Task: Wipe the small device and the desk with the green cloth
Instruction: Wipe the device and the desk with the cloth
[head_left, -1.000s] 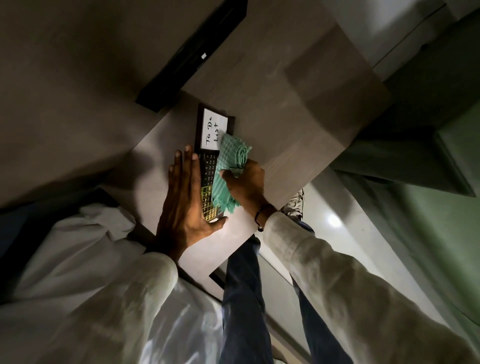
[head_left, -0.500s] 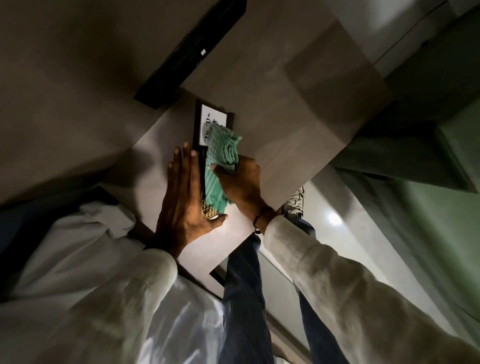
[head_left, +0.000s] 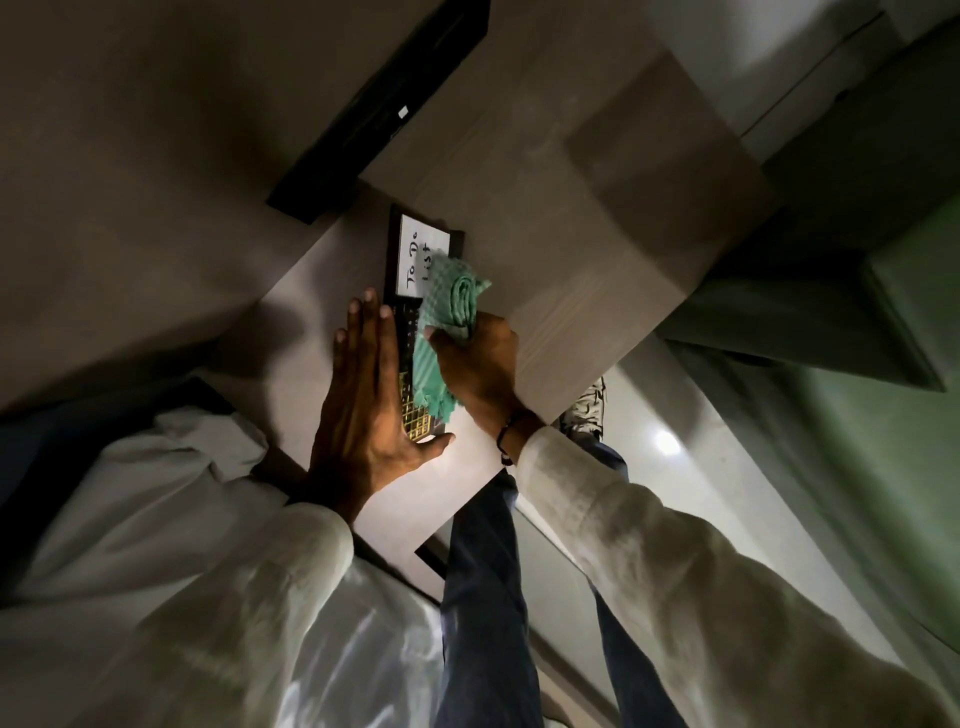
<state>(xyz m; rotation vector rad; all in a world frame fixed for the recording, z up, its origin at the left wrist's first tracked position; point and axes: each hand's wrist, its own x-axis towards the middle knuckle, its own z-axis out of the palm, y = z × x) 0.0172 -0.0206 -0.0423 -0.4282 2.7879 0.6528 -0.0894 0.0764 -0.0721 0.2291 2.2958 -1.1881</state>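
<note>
A small black device (head_left: 410, 260) lies on the grey wood desk (head_left: 571, 249). It has a white "To Do List" screen at its far end and lit yellow keys at its near end. My left hand (head_left: 363, 395) lies flat with spread fingers along the device's left edge, thumb under its near end. My right hand (head_left: 480, 364) grips a bunched green checked cloth (head_left: 449, 317) and presses it on the device's right side, covering part of the keys and the screen's lower corner.
A long black bar (head_left: 379, 109) lies on the desk behind the device, along the wall. The desk's right edge drops to a pale floor (head_left: 675, 415), where a foot (head_left: 584, 410) and blue trouser legs show. Green furniture (head_left: 857, 467) stands at the right.
The cloth went up over the screen half a second ago, then came back down and to the right, uncovering most of the screen. My left hand has stayed in place.
</note>
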